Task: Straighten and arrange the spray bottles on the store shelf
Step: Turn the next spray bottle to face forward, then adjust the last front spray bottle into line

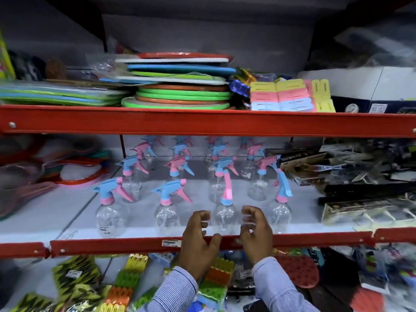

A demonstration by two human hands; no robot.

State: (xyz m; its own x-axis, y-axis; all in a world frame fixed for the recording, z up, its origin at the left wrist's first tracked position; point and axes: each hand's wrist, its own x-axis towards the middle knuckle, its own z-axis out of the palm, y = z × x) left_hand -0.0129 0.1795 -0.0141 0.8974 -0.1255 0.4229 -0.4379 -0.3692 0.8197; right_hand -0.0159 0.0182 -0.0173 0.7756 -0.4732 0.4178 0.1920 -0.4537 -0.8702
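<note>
Head view puts the third front-row spray bottle [224, 212] right between your two hands, standing on the white middle shelf [56, 212] just behind its red front rail [135, 244]. Your left hand [199, 237] is curled on the bottle's left side and your right hand [255, 233] on its right; the fingers of both are bent inward around the clear body, each grip half open, and you cannot tell from this angle whether either one actually presses on the plastic. This bottle has a blue collar and a pink trigger head turned toward you, unlike its neighbours. The front row counts four bottles: one at the far left [110, 212] and a second [167, 212], both with blue heads pointing left, then yours, then a fourth [280, 212] at the right. Behind them stands a second row of four, and further rows lie behind that, where blur and a reflection at the back make the count uncertain. All bottles are clear with pink-and-blue heads. On the upper shelf sits a stack of round coloured mats [180, 86] beside pastel packs [281, 95]. To the right of the bottles lie dark packaged goods [360, 176]. Below the rail hang yellow, green and orange clip packs [126, 287].
</note>
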